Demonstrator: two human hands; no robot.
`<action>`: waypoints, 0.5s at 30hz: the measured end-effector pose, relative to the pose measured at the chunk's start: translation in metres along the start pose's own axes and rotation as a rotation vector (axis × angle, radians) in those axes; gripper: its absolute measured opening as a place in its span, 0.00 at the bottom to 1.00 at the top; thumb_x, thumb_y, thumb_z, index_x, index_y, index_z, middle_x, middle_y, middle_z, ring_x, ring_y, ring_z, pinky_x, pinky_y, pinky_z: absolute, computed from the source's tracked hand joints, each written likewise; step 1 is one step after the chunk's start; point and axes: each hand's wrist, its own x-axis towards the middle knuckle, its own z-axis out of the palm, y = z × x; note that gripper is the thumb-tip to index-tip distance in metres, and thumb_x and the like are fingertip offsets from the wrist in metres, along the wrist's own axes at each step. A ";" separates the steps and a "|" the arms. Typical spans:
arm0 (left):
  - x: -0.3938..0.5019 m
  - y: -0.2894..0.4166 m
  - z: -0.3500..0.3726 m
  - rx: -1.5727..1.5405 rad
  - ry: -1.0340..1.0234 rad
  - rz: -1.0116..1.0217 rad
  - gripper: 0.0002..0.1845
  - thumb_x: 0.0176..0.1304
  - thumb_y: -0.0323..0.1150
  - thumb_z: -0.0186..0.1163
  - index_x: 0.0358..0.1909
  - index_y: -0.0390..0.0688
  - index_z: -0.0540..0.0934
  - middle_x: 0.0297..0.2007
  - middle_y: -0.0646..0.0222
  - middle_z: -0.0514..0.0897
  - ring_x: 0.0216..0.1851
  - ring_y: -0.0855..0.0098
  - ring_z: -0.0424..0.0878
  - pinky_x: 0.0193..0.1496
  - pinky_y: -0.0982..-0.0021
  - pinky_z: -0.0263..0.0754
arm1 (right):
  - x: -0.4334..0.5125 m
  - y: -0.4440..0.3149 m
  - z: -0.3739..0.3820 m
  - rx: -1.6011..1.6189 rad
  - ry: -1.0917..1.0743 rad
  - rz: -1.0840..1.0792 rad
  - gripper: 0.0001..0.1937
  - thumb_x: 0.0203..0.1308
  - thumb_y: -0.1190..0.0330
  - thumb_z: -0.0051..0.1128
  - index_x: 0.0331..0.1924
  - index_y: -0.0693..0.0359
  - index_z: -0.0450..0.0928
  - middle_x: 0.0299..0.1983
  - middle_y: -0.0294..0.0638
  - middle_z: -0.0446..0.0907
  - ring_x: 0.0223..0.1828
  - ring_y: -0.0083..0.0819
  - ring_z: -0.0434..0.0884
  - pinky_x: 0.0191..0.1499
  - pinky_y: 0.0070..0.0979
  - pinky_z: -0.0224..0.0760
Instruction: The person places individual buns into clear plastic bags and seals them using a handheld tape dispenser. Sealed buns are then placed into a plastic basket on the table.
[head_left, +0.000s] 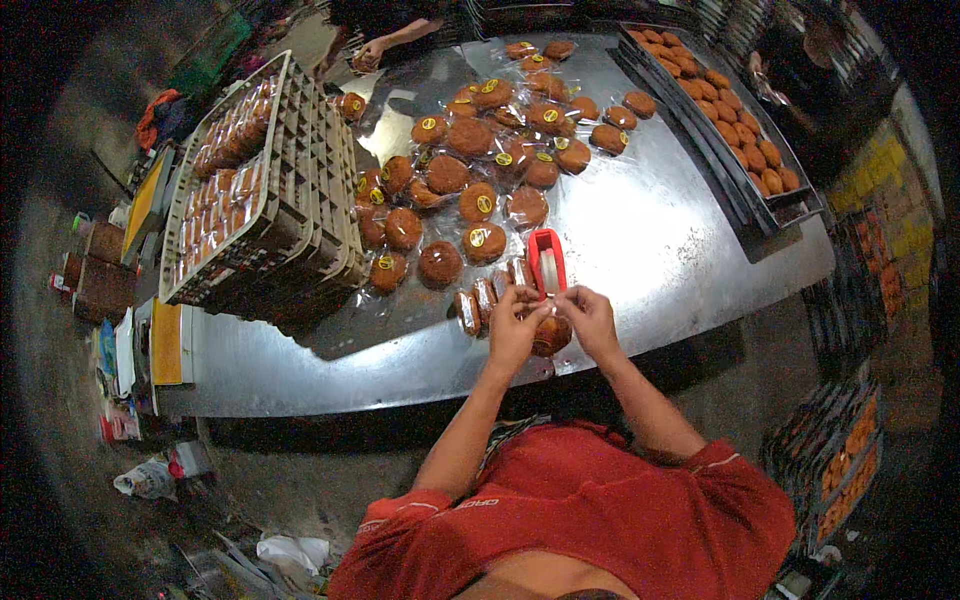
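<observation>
My left hand (516, 328) and my right hand (591, 318) meet near the table's front edge, fingertips pinching the gathered neck of a clear plastic bag. Inside that bag is a round brown bun (551, 337), lying below and between my hands. Just beyond my fingers stands a red tape dispenser, likely a bag-neck sealer (545, 259), with a pale roll in it. To the left of my left hand, several bagged buns stand on edge in a row (480, 298). Farther out, many bagged buns (480, 202) lie loosely spread, some with round yellow stickers.
Stacked plastic crates (315, 180) holding packed buns stand on the metal table (660, 247) at left. Black trays of unwrapped buns (720, 105) lie at right. Two other people work across the table, one with a visible hand (371, 54). A tray rack (832, 465) stands lower right.
</observation>
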 end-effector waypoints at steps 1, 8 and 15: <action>-0.004 -0.003 -0.002 0.001 0.030 -0.032 0.17 0.56 0.21 0.69 0.46 0.38 0.76 0.42 0.64 0.83 0.45 0.72 0.83 0.49 0.71 0.78 | -0.009 0.002 0.002 -0.103 0.005 -0.097 0.10 0.62 0.68 0.62 0.34 0.68 0.81 0.31 0.40 0.81 0.34 0.28 0.78 0.40 0.28 0.72; -0.032 -0.023 0.005 0.092 -0.036 -0.114 0.10 0.63 0.34 0.66 0.36 0.36 0.81 0.36 0.67 0.83 0.41 0.73 0.80 0.48 0.70 0.73 | -0.053 0.012 0.024 0.153 0.229 -0.021 0.08 0.64 0.74 0.60 0.29 0.66 0.75 0.31 0.34 0.73 0.34 0.23 0.73 0.42 0.22 0.68; -0.058 -0.061 0.002 -0.309 -0.109 -0.380 0.13 0.67 0.35 0.60 0.44 0.36 0.85 0.39 0.69 0.87 0.41 0.75 0.81 0.48 0.71 0.74 | -0.055 0.051 0.033 0.327 0.397 -0.027 0.08 0.63 0.75 0.59 0.32 0.62 0.69 0.26 0.31 0.71 0.30 0.22 0.72 0.36 0.23 0.68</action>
